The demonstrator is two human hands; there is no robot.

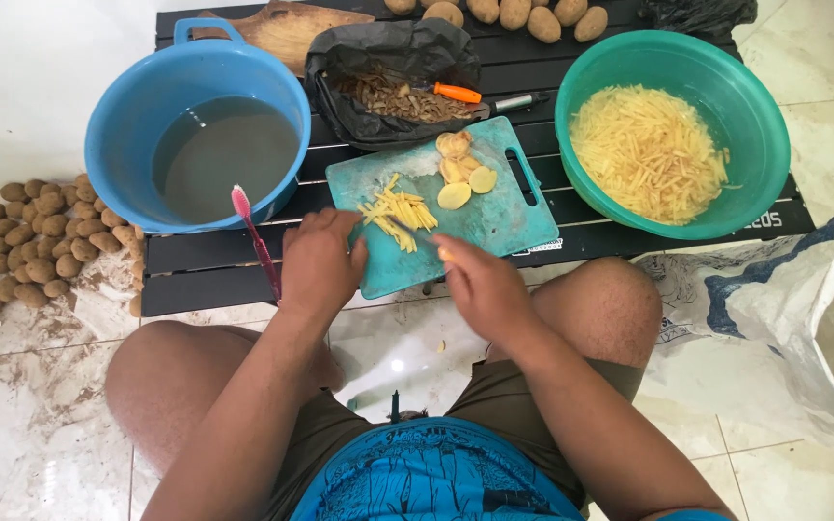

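A teal cutting board (494, 217) lies on a low black slatted table (205, 251). Yellow potato sticks (398, 207) lie on its left part, and a few potato slices (460, 174) sit near its middle. My left hand (320, 265) rests at the board's left edge, fingers by the sticks. My right hand (480, 285) grips a knife (409, 229) whose blade reaches into the sticks.
A green bowl (760, 121) of cut potato sticks stands right. A blue basin (127, 106) of murky water stands left, a pink toothbrush (255, 236) against it. A black bag (388, 58) holds peels and an orange-handled peeler (458, 93). Whole potatoes (41, 241) lie on the floor.
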